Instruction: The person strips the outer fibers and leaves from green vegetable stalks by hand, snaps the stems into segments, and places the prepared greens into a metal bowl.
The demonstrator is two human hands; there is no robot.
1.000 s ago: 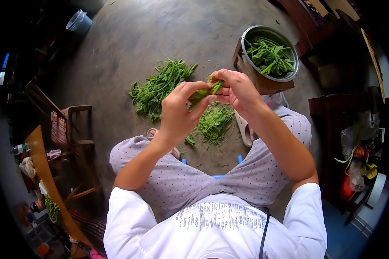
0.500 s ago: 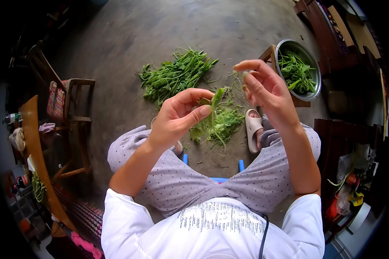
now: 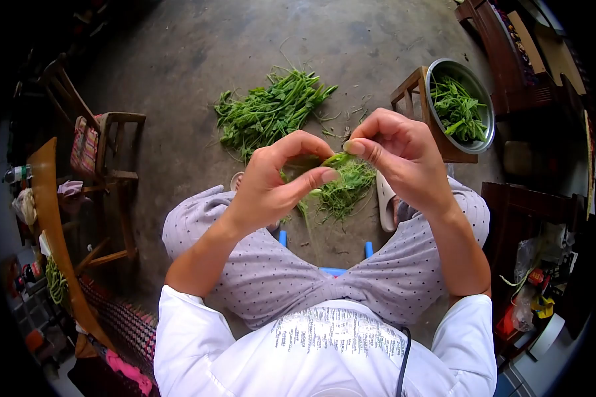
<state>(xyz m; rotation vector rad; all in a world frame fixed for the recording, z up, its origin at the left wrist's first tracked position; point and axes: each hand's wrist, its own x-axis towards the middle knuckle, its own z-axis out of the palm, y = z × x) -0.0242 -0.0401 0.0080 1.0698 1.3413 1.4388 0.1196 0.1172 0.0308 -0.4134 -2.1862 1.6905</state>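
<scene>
My left hand [image 3: 271, 182] pinches a green leafy stem [image 3: 338, 159] between thumb and fingers, over the gap between my knees. At the stem's upper end, the thumb and forefinger of my right hand [image 3: 404, 162] are closed on its tip. Part of the stem is hidden behind my left fingers. Below both hands, a heap of shredded green trimmings [image 3: 344, 195] lies on the floor. Farther off is a larger pile of leafy green stems [image 3: 271, 109].
A metal basin [image 3: 489, 132] holding greens sits on a wooden stool [image 3: 410, 86] at right. To the left stand a wooden chair [image 3: 124, 118] and a wooden table edge [image 3: 46, 192]. Dark wooden furniture [image 3: 510, 218] is on the right. Blue stool legs [image 3: 369, 249] show beneath me.
My right hand has come down and left to the stem, and its fingers have closed on the tip. The stem in my left hand has tilted from upright toward the right.
</scene>
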